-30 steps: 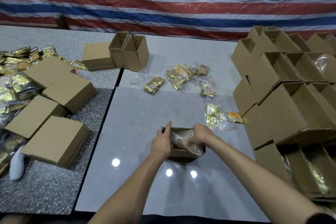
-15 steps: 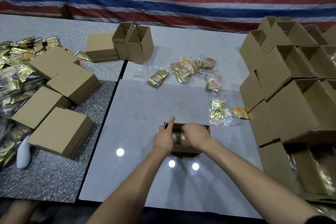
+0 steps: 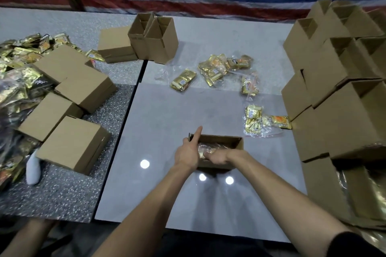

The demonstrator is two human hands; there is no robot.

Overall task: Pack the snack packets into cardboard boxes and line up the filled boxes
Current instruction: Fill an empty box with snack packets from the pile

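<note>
A small open cardboard box [image 3: 232,139] stands on the pale table [image 3: 167,123] in front of me. My left hand [image 3: 187,152] holds the box's left wall, with one finger sticking up. My right hand [image 3: 218,156] reaches down into the box and presses on a clear bag of gold snack packets [image 3: 203,148] inside; its fingertips are hidden. Loose gold packets lie further back: one [image 3: 183,82], a cluster [image 3: 217,68], another [image 3: 249,85], and a group [image 3: 253,120] to the right of the box.
Closed boxes [image 3: 71,142] lie on the speckled table to the left, beside a heap of gold packets [image 3: 16,69] and a white object [image 3: 33,170]. Two open boxes [image 3: 154,37] stand at the back. A stack of open boxes [image 3: 344,94] fills the right side.
My right hand has pushed the bag of packets from above the rim down into the box. The left hand has stayed on the box's left wall. The view has tilted slightly.
</note>
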